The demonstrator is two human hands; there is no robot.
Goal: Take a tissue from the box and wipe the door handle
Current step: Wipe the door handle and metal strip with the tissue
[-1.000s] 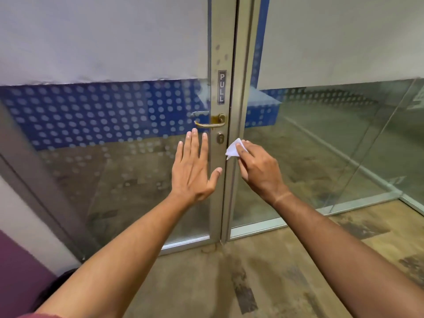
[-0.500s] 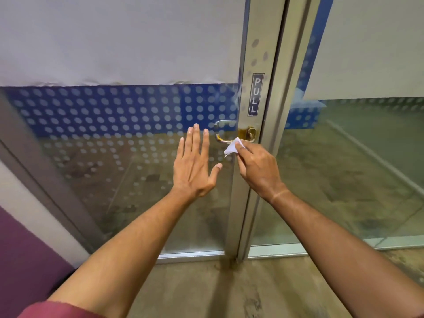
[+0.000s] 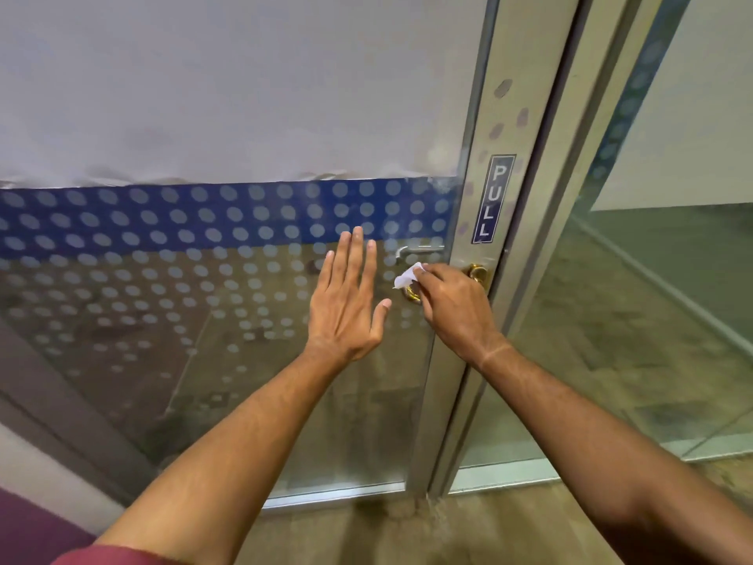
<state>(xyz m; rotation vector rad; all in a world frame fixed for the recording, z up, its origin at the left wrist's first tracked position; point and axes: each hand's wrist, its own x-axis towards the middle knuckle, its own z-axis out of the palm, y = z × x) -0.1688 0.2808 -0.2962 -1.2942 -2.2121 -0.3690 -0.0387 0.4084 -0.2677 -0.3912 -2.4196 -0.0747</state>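
**Tissue now arriving on the handle: wiping is beginning**

Item 1, left hand (image 3: 346, 303): fingers straight and spread, palm lying flat toward the glass door (image 3: 203, 320); holding nothing, as a second ago. It appears to be steadying the door.

Item 2, right hand (image 3: 452, 307): fingers curled, pinching the tissue (image 3: 407, 276) at its fingertips. A second ago it was hovering below the lock, short of the lever; it is now lying over the door handle (image 3: 413, 296).

Item 3, tissue: white, crumpled, sticking out just beyond the right fingertips, touching the brass lever.

Item 4, handle: mostly covered by the right hand; its brass base (image 3: 477, 273) is showing just beyond the knuckles.

Item 5, PULL sign (image 3: 491, 199): farther up the frame.

Assessment: fetching is done; the rubbing stroke is likely starting.
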